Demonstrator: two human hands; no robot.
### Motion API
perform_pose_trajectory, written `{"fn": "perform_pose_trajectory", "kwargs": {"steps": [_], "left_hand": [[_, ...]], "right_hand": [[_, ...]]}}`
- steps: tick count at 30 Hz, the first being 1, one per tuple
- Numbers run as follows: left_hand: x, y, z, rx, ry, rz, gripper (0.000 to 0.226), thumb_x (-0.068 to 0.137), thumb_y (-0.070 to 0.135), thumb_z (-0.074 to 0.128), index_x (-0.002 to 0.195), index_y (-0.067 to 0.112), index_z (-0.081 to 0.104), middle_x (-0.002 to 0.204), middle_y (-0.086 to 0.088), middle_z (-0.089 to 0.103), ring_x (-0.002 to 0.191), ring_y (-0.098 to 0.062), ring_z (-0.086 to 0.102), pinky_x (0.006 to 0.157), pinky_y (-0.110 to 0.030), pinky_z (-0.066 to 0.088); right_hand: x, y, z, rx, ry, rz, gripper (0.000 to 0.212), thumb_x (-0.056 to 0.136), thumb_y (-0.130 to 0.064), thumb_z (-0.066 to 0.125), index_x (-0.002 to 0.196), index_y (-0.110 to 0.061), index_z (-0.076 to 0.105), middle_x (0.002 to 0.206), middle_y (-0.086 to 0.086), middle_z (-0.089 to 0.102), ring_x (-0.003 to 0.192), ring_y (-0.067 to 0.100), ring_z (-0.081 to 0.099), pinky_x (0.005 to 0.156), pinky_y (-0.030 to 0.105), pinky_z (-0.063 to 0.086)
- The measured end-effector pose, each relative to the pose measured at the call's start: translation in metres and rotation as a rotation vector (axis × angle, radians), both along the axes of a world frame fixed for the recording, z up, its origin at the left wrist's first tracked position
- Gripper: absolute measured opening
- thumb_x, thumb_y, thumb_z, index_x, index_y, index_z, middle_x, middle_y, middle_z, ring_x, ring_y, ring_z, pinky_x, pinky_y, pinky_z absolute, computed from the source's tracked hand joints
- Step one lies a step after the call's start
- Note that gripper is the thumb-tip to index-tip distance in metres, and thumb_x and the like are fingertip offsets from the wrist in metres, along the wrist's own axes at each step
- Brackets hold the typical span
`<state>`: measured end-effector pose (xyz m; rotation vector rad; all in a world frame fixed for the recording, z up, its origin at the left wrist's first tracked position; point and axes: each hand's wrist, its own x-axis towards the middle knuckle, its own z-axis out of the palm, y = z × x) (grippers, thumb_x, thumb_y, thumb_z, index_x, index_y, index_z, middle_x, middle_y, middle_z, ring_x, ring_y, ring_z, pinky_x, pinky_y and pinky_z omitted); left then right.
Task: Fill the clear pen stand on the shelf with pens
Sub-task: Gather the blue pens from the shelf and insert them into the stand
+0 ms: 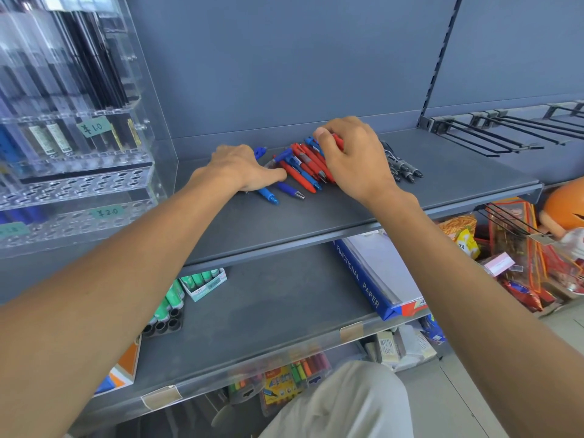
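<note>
A pile of red and blue pens (302,167) lies on the grey shelf (316,216). My right hand (354,156) is curled over the right side of the pile, its fingers gripping several red and blue pens. My left hand (240,168) lies on the shelf at the pile's left edge, over a blue pen (268,194), thumb touching a red pen. Whether its fingers hold that pen is hidden. The clear pen stand (72,184) stands at the left, its upper tiers holding dark pens, its lower perforated tiers showing open holes.
Several black pens (403,169) lie right of the pile. Black wire hooks (493,134) jut out at the right. Below are green glue sticks (202,279), a pack of functional paper (376,279) and colourful goods (521,254).
</note>
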<state>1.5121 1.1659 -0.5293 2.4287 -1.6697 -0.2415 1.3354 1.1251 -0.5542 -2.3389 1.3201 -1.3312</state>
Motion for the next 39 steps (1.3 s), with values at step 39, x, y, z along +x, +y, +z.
{"fn": "perform_pose_trajectory", "kwargs": {"steps": [39], "left_hand": [[0.035, 0.038, 0.018, -0.264, 0.523, -0.251, 0.011, 0.099, 0.019, 0.047, 0.09, 0.015, 0.042, 0.077, -0.003, 0.048, 0.059, -0.017, 0.052, 0.058, -0.029, 0.05]], "right_hand": [[0.023, 0.033, 0.013, 0.134, -0.007, 0.12, 0.024, 0.1, -0.023, 0.045, 0.104, -0.014, 0.068, 0.103, -0.003, 0.063, 0.102, 0.016, 0.055, 0.08, 0.022, 0.034]]}}
